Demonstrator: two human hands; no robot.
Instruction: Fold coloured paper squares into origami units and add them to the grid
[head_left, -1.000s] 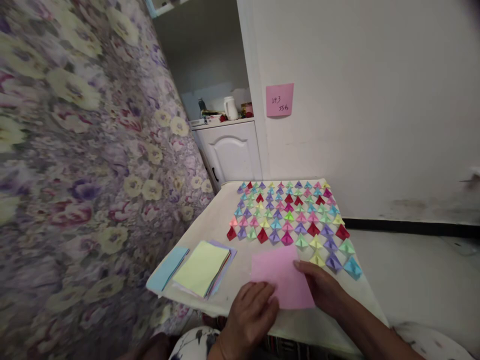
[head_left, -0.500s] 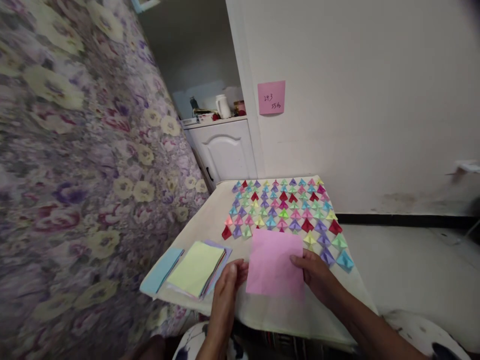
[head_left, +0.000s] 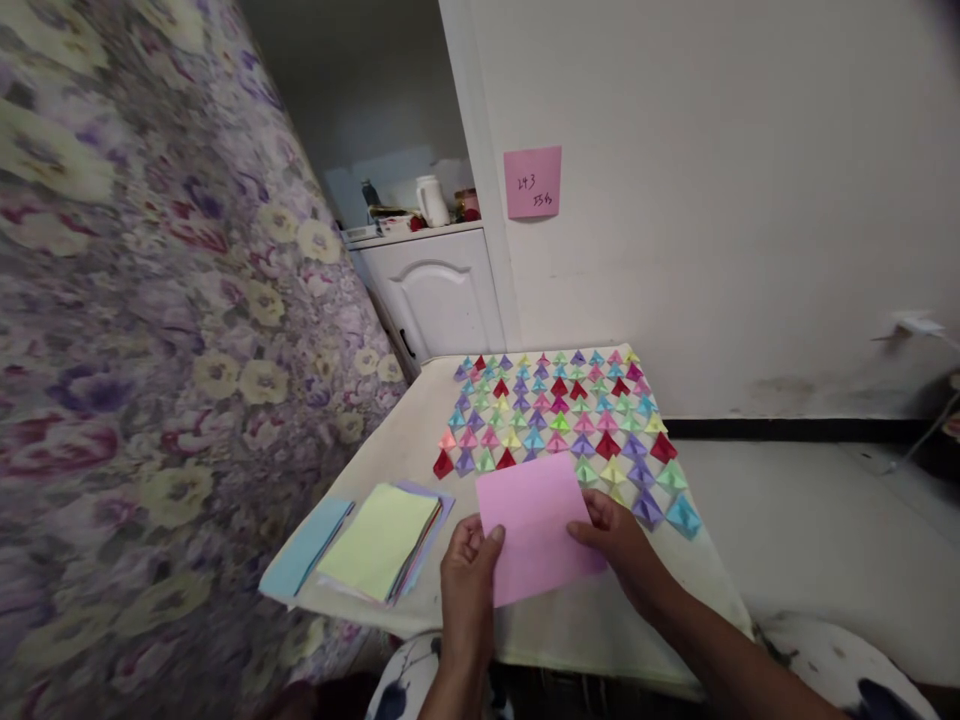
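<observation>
One pink sheet, lower centre, is pinched at its sides by my left grip and right grip. Two paper stacks lie lower left; one upper-centre note shows "243".

- This is looking like a home.
- A floral print is filling the left side.
- A white jug is standing on a panelled cabinet.

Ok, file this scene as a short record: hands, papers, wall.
Left hand: holds the pink sheet by its left edge
Right hand: holds it by its right edge
Stacks: yellow-topped stack and blue paper, left of the sheet
Folded papers: multicoloured, in rows on the table
Wall: pink note with handwriting
</observation>
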